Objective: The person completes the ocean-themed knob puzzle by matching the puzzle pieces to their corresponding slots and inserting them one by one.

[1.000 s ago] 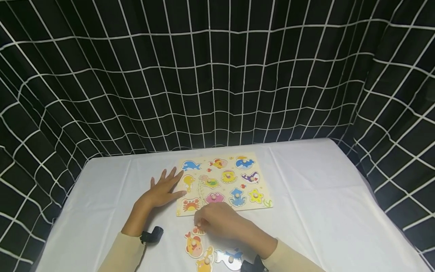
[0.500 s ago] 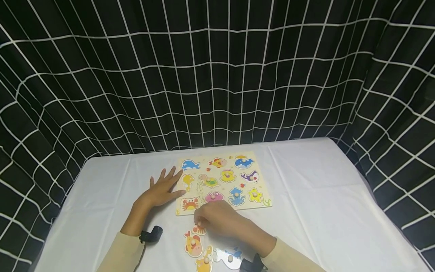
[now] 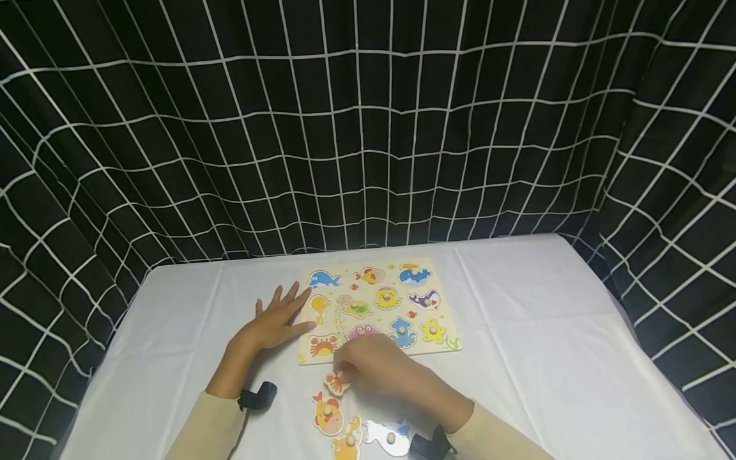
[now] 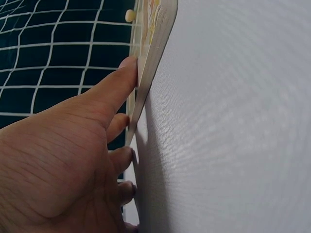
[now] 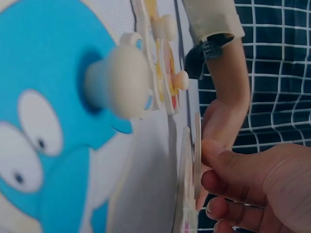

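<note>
At the left, the left hand lies with its fingers spread, fingertips at the left edge of the puzzle board, just as a second ago. Loose on the desk nearer the person lies the fish piece. Just above it, the crab piece, flat a second ago, is now tilted and raised, pinched in the curled fingers of the right hand, which has shifted slightly right; the piece shows just below the fingertips. The seahorse piece and the dolphin piece lie below that hand. In the board's recesses sit knobbed pieces: turtle, pink animal, partly hidden, octopus, squid, blue whale, purple shark and starfish.
</note>
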Available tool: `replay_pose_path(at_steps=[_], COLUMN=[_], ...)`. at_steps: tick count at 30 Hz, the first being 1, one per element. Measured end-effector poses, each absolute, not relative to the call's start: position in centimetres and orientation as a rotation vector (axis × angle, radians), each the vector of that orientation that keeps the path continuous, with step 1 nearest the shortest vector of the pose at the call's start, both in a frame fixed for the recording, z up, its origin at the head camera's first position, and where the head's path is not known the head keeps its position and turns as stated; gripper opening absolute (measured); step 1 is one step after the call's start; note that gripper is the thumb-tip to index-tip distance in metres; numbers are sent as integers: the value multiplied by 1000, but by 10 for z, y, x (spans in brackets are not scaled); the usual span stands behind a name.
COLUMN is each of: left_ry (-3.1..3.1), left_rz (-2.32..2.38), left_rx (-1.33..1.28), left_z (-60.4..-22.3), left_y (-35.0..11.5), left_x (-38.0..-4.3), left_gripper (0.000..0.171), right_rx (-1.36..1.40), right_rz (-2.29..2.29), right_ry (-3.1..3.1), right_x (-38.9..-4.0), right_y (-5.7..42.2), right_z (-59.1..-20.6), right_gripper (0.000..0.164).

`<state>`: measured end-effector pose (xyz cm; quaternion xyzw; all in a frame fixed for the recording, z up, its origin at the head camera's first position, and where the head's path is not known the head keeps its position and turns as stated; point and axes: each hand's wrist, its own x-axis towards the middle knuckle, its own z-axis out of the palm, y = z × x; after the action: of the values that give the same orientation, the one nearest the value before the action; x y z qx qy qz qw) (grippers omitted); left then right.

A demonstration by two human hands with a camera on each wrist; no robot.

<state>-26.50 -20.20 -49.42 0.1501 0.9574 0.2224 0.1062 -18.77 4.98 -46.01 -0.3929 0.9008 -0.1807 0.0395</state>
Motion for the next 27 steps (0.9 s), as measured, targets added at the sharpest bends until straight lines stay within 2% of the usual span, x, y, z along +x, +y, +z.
replay_pose_path(at_steps=[3,15,27], left_ry=[2826,2835,2830], left_rz=[656,653,651], left_rx=[450,449,464], left_z=[-496,-500,-499], left_y=[-201,-203,-205], left_x=[-265,-267,-269], left_gripper=[80,80,80], right_rx=[-1174,-1179,-1182], right_rz=[-573,-567,-531], right_ry=[2769,2842,2866], right_x=[-189,-202,-220], right_y=[52,46,33], right_z=[-459,-450,-453], right_gripper=[4,12,9])
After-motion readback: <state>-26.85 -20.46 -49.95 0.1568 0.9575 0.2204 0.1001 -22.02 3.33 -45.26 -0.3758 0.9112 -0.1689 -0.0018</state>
